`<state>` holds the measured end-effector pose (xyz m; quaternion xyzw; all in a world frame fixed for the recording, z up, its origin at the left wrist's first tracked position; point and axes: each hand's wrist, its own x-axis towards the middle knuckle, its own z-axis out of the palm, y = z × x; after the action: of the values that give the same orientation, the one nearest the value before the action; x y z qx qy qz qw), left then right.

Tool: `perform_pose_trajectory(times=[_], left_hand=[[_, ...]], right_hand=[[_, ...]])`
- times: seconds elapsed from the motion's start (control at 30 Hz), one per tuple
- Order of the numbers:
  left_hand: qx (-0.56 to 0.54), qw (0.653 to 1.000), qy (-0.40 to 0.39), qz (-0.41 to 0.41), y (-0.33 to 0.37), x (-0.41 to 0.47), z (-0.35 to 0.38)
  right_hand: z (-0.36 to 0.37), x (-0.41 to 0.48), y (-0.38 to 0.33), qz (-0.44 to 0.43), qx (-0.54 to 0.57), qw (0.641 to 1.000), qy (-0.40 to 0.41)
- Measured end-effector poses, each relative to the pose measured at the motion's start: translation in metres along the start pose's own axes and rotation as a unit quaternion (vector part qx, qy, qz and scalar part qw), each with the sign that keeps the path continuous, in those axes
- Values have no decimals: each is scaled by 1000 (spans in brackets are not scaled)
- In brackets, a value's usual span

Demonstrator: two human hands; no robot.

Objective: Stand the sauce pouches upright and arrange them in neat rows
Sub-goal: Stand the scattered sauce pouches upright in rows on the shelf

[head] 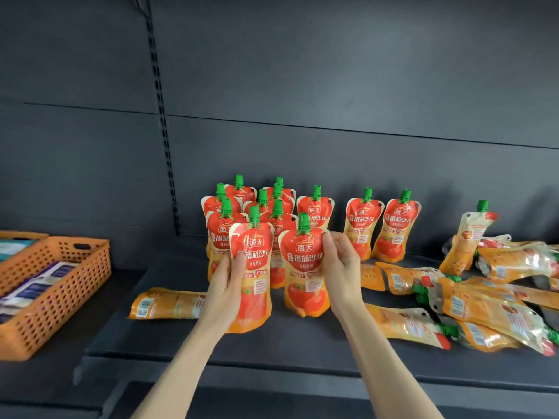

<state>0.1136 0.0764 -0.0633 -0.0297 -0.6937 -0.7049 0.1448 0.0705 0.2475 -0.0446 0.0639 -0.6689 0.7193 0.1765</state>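
**Progress: judged roughly half done.**
- Shelf (272,346): dark, carries all the pouches.
- Cluster (266,204): about nine pouches stood upright toward the back, left of the shelf's middle. They are packed close and the rows are only loosely straight.
- Pair (378,228): two upright pouches side by side, apart from the cluster on its right.
- Left pouch (252,267): held upright in front of the cluster, gripped along its left edge by the left hand (231,276), thumb laid over the front.
- Right pouch (305,267): held upright just beside the first, its upper right edge pinched by the curled fingers of the right hand (338,261). Whether either base touches the shelf cannot be told.
- Pile (484,309): many pouches lying flat and overlapping toward the right edge, still to be stood (one at the back of it leans half-upright, label turned away).
- Stray pouch (169,303): flat, left of the hands, also left to do.

**Containers**
- Basket (60,300): orange, perforated, on the neighbouring shelf at the left. It holds flat dark-and-white packets (33,291), contents unreadable.
- Second basket (24,235): behind the first and mostly out of view.
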Motion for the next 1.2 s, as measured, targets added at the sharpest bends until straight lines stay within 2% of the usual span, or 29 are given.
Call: perform_pose_trajectory(times=[0.17,0.27,0.33,0.4,0.6,0.8,1.03,1.2], left_hand=[[30,999,11,0,-3,15,-7],[1,1000,-18,-18,-11,16,-7],[-10,999,-24,-24,-15,17,-5],[-14,999,-34,-25,-16,19,-1],[8,997,-81,-5,-15,32,10],[88,984,-148,-38,-23,35,1],[89,990,-107,15,-37,34,-1],[99,991,-84,24,-44,32,2]], right_hand=[[10,-2,10,19,23,999,25],[1,-5,14,41,49,997,-35],[-6,-8,22,45,-7,995,-91],[-11,-10,28,31,-66,991,-114],[-26,0,36,-4,-98,992,-85],[-31,2,41,-13,-145,986,-86],[-32,4,43,-17,-157,984,-87],[-33,3,45,-19,-167,982,-84]])
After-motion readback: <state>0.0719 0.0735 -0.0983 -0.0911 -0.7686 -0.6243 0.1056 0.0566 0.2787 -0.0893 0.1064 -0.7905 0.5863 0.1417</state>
